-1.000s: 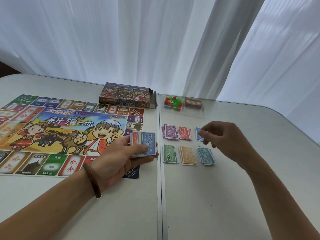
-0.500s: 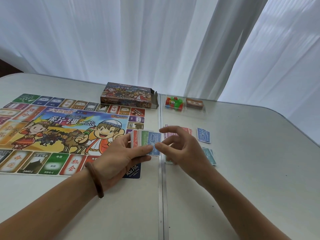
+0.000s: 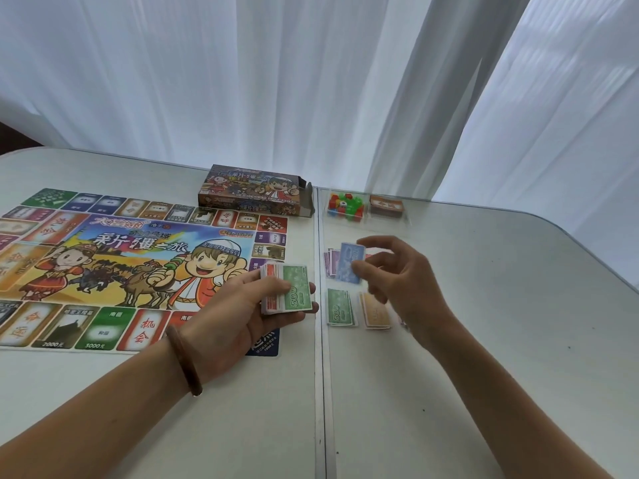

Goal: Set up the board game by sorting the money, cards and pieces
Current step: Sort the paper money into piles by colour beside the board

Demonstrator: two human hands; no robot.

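My left hand [image 3: 238, 309] grips a stack of play money [image 3: 287, 288] over the right edge of the game board [image 3: 114, 267]; a green 500 note lies on top. My right hand [image 3: 397, 274] pinches a single blue note [image 3: 350, 262] above the sorted piles. On the table lie a purple pile [image 3: 331, 262], a green pile [image 3: 340, 307] and an orange pile [image 3: 375, 311]. Other piles are hidden behind my right hand.
The game box [image 3: 252, 190] lies at the back beside the board. A clear tray [image 3: 366, 223] holds coloured plastic pieces [image 3: 345, 203] and a brown card deck [image 3: 386, 205]. A seam runs down the white table [image 3: 518, 305] between board and piles. Curtains hang behind.
My right hand took the blue note off the stack in my left hand and carried it right, over the piles. A green 500 note now tops the stack.
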